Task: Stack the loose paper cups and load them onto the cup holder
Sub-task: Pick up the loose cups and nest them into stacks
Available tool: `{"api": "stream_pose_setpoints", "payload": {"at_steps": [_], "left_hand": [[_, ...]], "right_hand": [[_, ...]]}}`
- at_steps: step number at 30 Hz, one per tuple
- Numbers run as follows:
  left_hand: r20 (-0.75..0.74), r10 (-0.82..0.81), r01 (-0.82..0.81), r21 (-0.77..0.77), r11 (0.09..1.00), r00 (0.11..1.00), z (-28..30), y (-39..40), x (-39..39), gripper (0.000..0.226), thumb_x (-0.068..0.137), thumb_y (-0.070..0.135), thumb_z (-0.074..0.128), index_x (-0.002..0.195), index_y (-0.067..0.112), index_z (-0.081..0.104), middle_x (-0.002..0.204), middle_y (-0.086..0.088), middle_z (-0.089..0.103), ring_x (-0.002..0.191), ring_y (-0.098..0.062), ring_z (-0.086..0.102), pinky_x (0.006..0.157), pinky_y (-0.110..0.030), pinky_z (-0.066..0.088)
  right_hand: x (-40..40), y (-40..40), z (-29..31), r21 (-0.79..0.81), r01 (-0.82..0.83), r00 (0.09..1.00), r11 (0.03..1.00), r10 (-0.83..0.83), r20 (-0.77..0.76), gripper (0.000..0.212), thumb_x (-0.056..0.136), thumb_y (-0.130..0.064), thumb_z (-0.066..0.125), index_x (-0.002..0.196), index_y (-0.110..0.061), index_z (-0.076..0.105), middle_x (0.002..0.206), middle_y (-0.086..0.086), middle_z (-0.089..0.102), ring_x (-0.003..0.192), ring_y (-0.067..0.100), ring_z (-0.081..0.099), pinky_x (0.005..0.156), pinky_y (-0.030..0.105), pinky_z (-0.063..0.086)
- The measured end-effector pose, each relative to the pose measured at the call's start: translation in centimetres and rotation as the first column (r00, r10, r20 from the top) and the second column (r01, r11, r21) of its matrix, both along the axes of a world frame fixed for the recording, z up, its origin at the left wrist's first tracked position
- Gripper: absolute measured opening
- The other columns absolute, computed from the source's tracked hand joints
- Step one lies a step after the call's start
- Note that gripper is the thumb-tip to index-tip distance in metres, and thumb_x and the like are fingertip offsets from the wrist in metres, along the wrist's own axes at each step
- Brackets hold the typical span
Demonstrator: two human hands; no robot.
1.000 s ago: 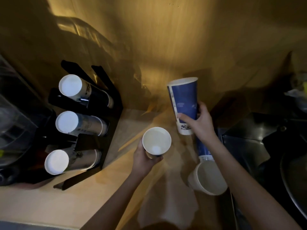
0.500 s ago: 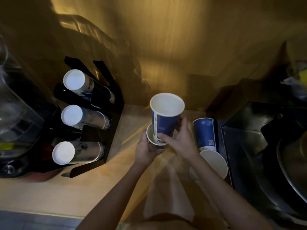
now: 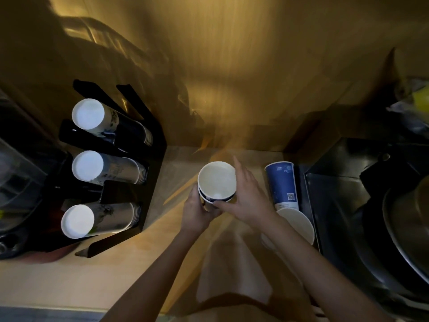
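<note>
Two nested paper cups (image 3: 217,181), white inside with a blue band at the rim, are held mouth-up over the counter. My left hand (image 3: 197,211) grips them from below. My right hand (image 3: 247,196) touches their right side with thumb under the rim and fingers spread. A blue cup (image 3: 282,184) stands upside down to the right, and a white cup (image 3: 296,225) lies on its side just in front of it. The black cup holder (image 3: 153,145) at left carries three sloping stacks with white bottoms (image 3: 88,167) facing me.
A wooden wall rises behind the tan counter (image 3: 69,275). A dark steel sink (image 3: 343,205) with a metal bowl (image 3: 408,228) sits at right. A dark appliance (image 3: 21,182) stands left of the holder.
My right hand brought the blue cup over and pushed it down into the cup in my left hand; it now sits almost fully nested, and my right fingers have loosened.
</note>
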State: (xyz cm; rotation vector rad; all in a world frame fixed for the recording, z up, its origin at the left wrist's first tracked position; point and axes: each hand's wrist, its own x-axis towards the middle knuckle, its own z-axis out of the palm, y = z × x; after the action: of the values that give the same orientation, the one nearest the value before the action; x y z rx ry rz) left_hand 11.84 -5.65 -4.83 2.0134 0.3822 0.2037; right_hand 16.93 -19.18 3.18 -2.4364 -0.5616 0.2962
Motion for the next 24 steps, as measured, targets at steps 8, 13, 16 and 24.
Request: {"api": "stream_pose_setpoints", "payload": {"at_steps": [8,13,16,24], "left_hand": [[0.029,-0.006,0.007,-0.030,1.000,1.000,0.5,0.0,-0.1,0.083,0.055,0.008,0.085,0.125,0.012,0.043,0.110,-0.002,0.058,0.097,-0.020,0.056,0.068,-0.029,0.052],[-0.010,-0.015,0.015,-0.049,0.999,1.000,1.0,0.0,0.0,0.089,0.051,0.012,0.088,0.126,0.013,0.041,0.118,-0.003,0.055,0.104,-0.016,0.052,0.077,-0.030,0.051],[-0.032,-0.012,0.011,-0.042,0.999,0.999,1.0,0.1,0.0,0.089,0.051,0.012,0.088,0.126,0.013,0.041,0.123,-0.008,0.056,0.108,-0.019,0.053,0.081,-0.038,0.052],[-0.035,-0.011,0.009,-0.056,0.998,0.999,0.9,0.1,0.0,0.089,0.050,0.011,0.088,0.126,0.015,0.042,0.120,-0.003,0.056,0.106,-0.017,0.053,0.077,-0.030,0.051]], "right_hand": [[0.1,0.0,0.0,-0.182,-0.100,0.979,0.978,0.130,0.157,0.087,0.071,-0.065,0.058,0.137,-0.019,0.029,0.139,0.002,0.045,0.124,0.019,0.043,0.103,0.035,0.035],[4.4,-2.4,1.6,0.125,0.070,0.949,0.990,-0.028,-0.315,0.021,0.084,-0.044,0.057,0.089,-0.025,0.064,0.089,-0.003,0.068,0.088,0.019,0.061,0.071,0.029,0.047],[7.3,-5.1,0.5,-0.123,0.300,0.928,0.946,-0.319,-0.192,0.029,0.088,-0.033,0.053,0.093,-0.007,0.066,0.096,0.014,0.068,0.090,0.030,0.060,0.074,0.035,0.047],[9.2,-7.3,-4.0,-0.495,0.444,0.850,0.747,-0.526,-0.031,0.077,0.082,-0.039,0.062,0.135,0.002,0.022,0.133,0.024,0.044,0.119,0.040,0.048,0.090,0.043,0.044]]}}
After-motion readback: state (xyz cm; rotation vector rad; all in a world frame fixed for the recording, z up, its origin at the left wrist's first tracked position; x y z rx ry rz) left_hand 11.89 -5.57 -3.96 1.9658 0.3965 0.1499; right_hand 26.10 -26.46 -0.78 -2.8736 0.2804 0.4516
